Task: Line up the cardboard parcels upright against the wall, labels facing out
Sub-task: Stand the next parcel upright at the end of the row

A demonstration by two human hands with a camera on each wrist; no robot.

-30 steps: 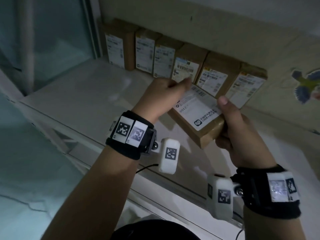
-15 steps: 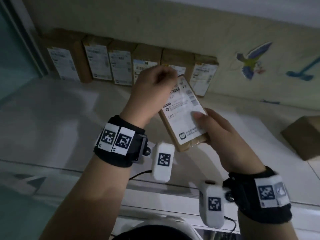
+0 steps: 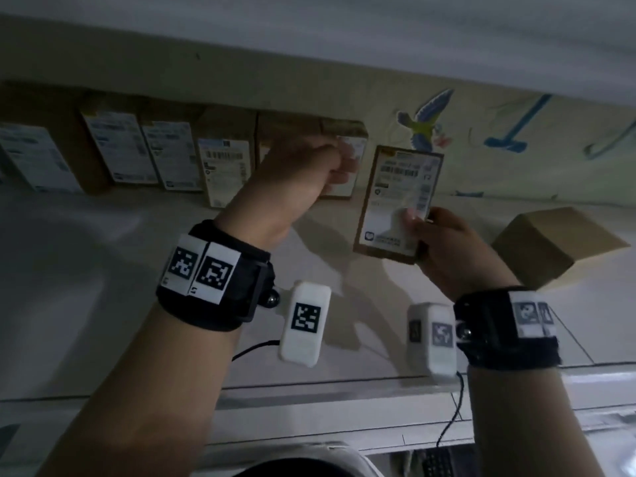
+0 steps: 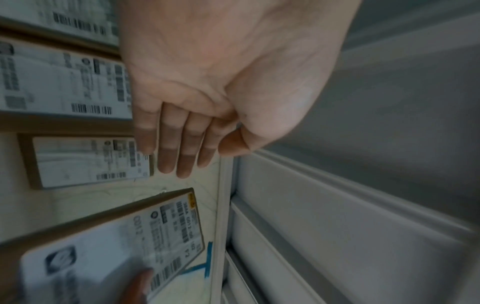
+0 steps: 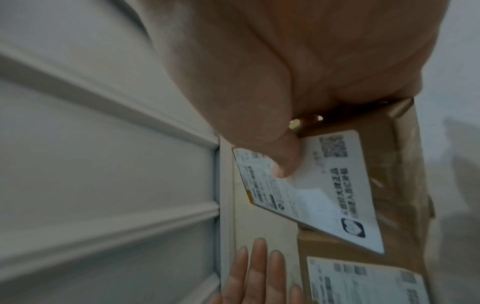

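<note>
Right hand (image 3: 451, 249) grips a stiff, seemingly light cardboard parcel (image 3: 399, 201) by its lower corner — thumb on the label; left hand (image 3: 296, 177) hovers alongside — fingers relaxed, empty.

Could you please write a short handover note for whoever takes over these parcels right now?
Right hand: grip on the labelled parcel, thumb on its label, nearly upright just right of the row's end.
Left hand: open, holding nothing, in front of the last parcel in the row.
Done: a row of parcels stands against the wall, labels out.
Left: set the held parcel beside the row; then stand up the plain box lying to the right, no label visible.
</note>
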